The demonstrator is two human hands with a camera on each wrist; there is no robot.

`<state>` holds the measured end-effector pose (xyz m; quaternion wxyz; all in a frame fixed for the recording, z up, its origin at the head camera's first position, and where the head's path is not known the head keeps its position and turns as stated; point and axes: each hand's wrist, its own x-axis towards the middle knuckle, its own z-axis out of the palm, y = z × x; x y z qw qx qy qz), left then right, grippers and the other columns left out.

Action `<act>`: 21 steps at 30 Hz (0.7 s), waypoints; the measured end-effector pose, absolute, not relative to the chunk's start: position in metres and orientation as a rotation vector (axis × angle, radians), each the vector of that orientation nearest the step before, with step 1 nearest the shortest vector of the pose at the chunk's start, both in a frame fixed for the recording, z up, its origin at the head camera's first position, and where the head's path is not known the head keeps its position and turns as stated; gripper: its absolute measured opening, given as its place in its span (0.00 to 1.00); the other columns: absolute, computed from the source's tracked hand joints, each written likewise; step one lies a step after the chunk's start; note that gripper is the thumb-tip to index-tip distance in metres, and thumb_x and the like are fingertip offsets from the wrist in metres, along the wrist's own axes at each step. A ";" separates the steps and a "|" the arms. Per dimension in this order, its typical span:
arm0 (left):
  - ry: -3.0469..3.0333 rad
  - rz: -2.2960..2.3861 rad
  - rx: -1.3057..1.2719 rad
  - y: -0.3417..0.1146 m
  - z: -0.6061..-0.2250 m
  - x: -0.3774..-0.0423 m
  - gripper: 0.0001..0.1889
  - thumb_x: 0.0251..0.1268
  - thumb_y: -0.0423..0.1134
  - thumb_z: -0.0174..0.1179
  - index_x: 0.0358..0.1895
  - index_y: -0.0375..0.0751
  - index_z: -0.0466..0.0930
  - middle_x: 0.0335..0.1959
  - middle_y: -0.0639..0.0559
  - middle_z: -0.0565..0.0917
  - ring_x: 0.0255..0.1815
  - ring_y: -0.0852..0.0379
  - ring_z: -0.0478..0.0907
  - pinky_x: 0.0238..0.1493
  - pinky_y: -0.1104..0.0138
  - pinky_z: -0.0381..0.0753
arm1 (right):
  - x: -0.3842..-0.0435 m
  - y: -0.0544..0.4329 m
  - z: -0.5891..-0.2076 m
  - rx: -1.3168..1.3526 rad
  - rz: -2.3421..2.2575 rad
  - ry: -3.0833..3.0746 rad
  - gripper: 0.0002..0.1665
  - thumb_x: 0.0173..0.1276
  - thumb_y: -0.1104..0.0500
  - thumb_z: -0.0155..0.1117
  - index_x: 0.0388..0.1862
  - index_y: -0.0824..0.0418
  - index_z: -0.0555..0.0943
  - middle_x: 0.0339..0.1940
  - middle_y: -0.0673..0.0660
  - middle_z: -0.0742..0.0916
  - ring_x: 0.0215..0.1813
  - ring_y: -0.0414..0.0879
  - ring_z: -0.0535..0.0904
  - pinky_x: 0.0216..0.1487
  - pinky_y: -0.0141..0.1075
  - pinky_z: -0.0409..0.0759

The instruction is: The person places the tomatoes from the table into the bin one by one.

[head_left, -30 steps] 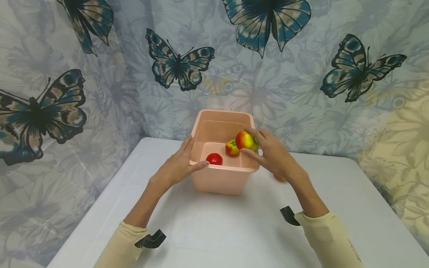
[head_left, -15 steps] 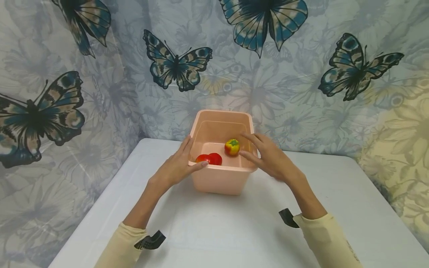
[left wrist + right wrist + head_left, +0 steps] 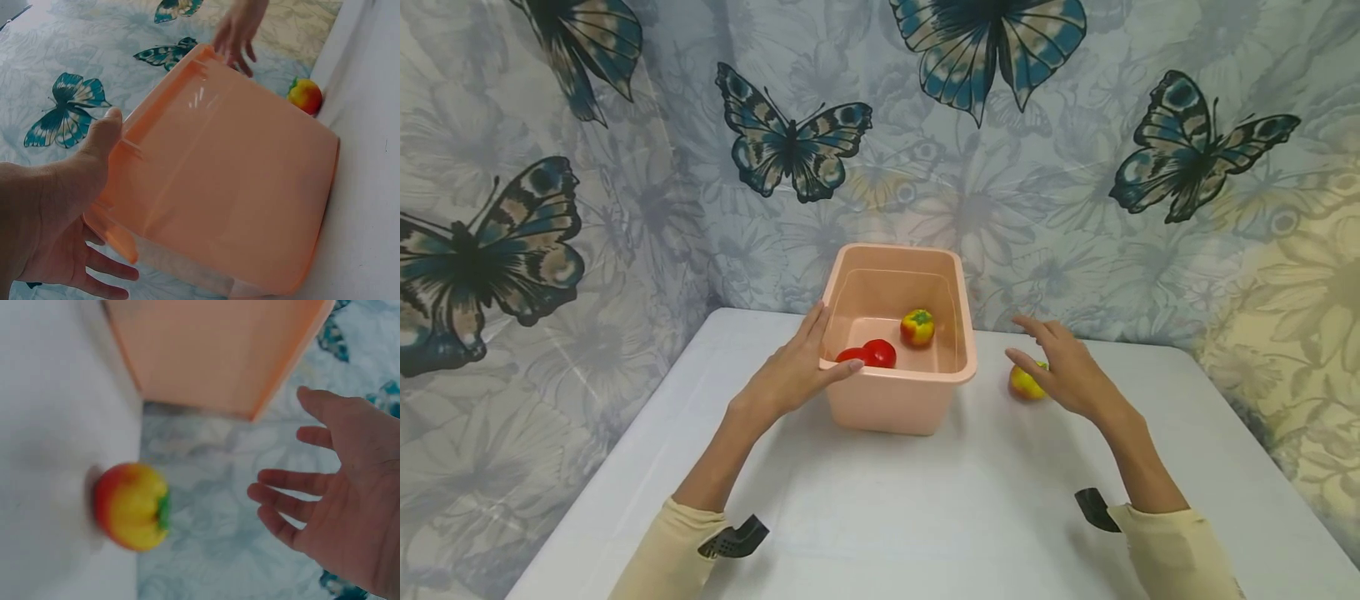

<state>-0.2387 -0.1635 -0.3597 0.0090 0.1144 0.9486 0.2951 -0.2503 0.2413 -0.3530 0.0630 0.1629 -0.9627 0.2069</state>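
A peach-coloured plastic bin (image 3: 883,408) stands on the table. My left hand (image 3: 790,372) rests at its front left corner, thumb along the front rim and fingers stretched against the left side. Inside lie a red and yellow toy bell pepper (image 3: 917,328), a shiny red round piece (image 3: 880,353) and another red piece (image 3: 852,356), partly covered by the left thumb and rim. To the bin's right, my right hand (image 3: 1071,371) hovers with fingers spread and holds nothing. Below and beside it, another red and yellow bell pepper (image 3: 132,506) with a green top sits on the table.
The white table (image 3: 895,517) ends at a fabric backdrop (image 3: 1000,208) printed with butterflies, close behind the bin. A second backdrop side (image 3: 550,350) runs along the left. A dark strap (image 3: 733,537) shows at the left sleeve, another (image 3: 1096,509) at the right.
My right hand has let go of a red and yellow pepper inside the bin, where it lies at the front left. That hand has then moved right, out over the pepper on the table.
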 end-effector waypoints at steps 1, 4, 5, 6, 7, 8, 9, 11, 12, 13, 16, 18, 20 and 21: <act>2.963 0.923 0.358 -0.163 -0.359 -0.239 0.65 0.58 0.82 0.55 0.87 0.54 0.30 0.90 0.54 0.36 0.86 0.39 0.56 0.74 0.39 0.72 | -0.252 0.247 -0.358 0.481 0.610 -2.935 0.41 0.80 0.39 0.57 0.82 0.59 0.63 0.73 0.73 0.74 0.72 0.73 0.70 0.68 0.75 0.70; 2.960 0.929 0.357 -0.163 -0.359 -0.238 0.66 0.57 0.83 0.55 0.87 0.54 0.30 0.90 0.54 0.35 0.87 0.39 0.56 0.74 0.40 0.72 | -0.257 0.262 -0.372 0.478 0.546 -2.989 0.39 0.80 0.43 0.60 0.80 0.61 0.65 0.71 0.77 0.74 0.69 0.76 0.71 0.64 0.78 0.70; 2.958 0.931 0.356 -0.163 -0.359 -0.238 0.66 0.57 0.83 0.55 0.87 0.54 0.30 0.90 0.54 0.35 0.87 0.39 0.55 0.74 0.40 0.72 | -0.259 0.267 -0.377 0.486 0.526 -2.998 0.38 0.79 0.44 0.61 0.79 0.62 0.66 0.70 0.78 0.75 0.68 0.78 0.72 0.63 0.78 0.70; 2.956 0.933 0.355 -0.163 -0.359 -0.238 0.66 0.57 0.83 0.55 0.87 0.54 0.29 0.90 0.54 0.35 0.87 0.39 0.55 0.74 0.40 0.72 | -0.260 0.272 -0.382 0.495 0.511 -3.007 0.37 0.78 0.46 0.62 0.78 0.63 0.66 0.69 0.79 0.75 0.67 0.78 0.72 0.61 0.79 0.71; 2.954 0.935 0.353 -0.163 -0.359 -0.238 0.66 0.57 0.83 0.55 0.87 0.54 0.29 0.90 0.54 0.35 0.87 0.39 0.55 0.74 0.40 0.72 | -0.262 0.275 -0.387 0.504 0.499 -3.014 0.37 0.78 0.48 0.63 0.78 0.63 0.67 0.68 0.80 0.75 0.66 0.79 0.73 0.59 0.79 0.71; 2.953 0.934 0.352 -0.164 -0.359 -0.238 0.66 0.57 0.83 0.55 0.87 0.54 0.29 0.90 0.54 0.35 0.87 0.39 0.55 0.74 0.40 0.72 | -0.264 0.278 -0.392 0.511 0.491 -3.026 0.38 0.77 0.48 0.64 0.78 0.63 0.66 0.68 0.81 0.75 0.65 0.80 0.73 0.59 0.79 0.71; 2.952 0.935 0.349 -0.164 -0.360 -0.237 0.66 0.57 0.83 0.55 0.87 0.54 0.29 0.90 0.54 0.36 0.87 0.39 0.56 0.74 0.40 0.72 | -0.266 0.281 -0.397 0.518 0.495 -3.039 0.38 0.76 0.49 0.65 0.78 0.63 0.66 0.68 0.82 0.75 0.65 0.81 0.73 0.58 0.80 0.71; 2.952 0.938 0.347 -0.165 -0.360 -0.238 0.66 0.57 0.84 0.55 0.87 0.54 0.29 0.90 0.54 0.36 0.86 0.39 0.56 0.74 0.40 0.73 | -0.270 0.285 -0.406 0.518 0.520 -3.064 0.40 0.75 0.48 0.66 0.78 0.63 0.66 0.69 0.82 0.73 0.65 0.82 0.72 0.58 0.80 0.72; 2.951 0.940 0.347 -0.165 -0.360 -0.238 0.66 0.57 0.83 0.55 0.87 0.54 0.29 0.90 0.54 0.36 0.86 0.39 0.56 0.74 0.40 0.73 | -0.271 0.286 -0.409 0.516 0.531 -3.078 0.40 0.75 0.47 0.67 0.78 0.63 0.66 0.69 0.83 0.73 0.65 0.82 0.72 0.57 0.80 0.72; 2.951 0.941 0.348 -0.165 -0.361 -0.238 0.66 0.57 0.83 0.55 0.87 0.54 0.29 0.90 0.54 0.36 0.86 0.39 0.57 0.74 0.40 0.73 | -0.273 0.287 -0.412 0.512 0.540 -3.092 0.41 0.75 0.46 0.67 0.79 0.62 0.66 0.70 0.83 0.72 0.65 0.82 0.72 0.58 0.80 0.72; 2.953 0.941 0.353 -0.165 -0.361 -0.238 0.66 0.57 0.83 0.55 0.87 0.54 0.29 0.90 0.54 0.36 0.86 0.39 0.57 0.74 0.40 0.73 | -0.277 0.287 -0.419 0.496 0.544 -3.119 0.41 0.74 0.45 0.67 0.79 0.61 0.66 0.70 0.82 0.71 0.64 0.81 0.73 0.58 0.80 0.73; 2.956 0.944 0.356 -0.165 -0.361 -0.239 0.65 0.58 0.82 0.56 0.87 0.54 0.30 0.90 0.54 0.36 0.86 0.39 0.57 0.74 0.40 0.73 | -0.278 0.286 -0.421 0.484 0.530 -3.119 0.40 0.74 0.46 0.68 0.77 0.61 0.67 0.68 0.82 0.73 0.60 0.78 0.76 0.56 0.77 0.76; 2.958 0.946 0.357 -0.164 -0.361 -0.239 0.65 0.59 0.81 0.56 0.87 0.53 0.30 0.90 0.54 0.37 0.86 0.39 0.57 0.74 0.40 0.72 | -0.279 0.285 -0.422 0.450 0.511 -3.120 0.39 0.73 0.46 0.69 0.75 0.60 0.68 0.63 0.80 0.76 0.56 0.74 0.78 0.55 0.74 0.79; 2.956 0.950 0.356 -0.164 -0.361 -0.239 0.65 0.59 0.80 0.57 0.87 0.53 0.30 0.90 0.54 0.37 0.86 0.39 0.57 0.74 0.40 0.72 | -0.280 0.285 -0.423 0.433 0.504 -3.120 0.38 0.73 0.46 0.69 0.74 0.60 0.68 0.60 0.79 0.77 0.53 0.72 0.79 0.54 0.72 0.80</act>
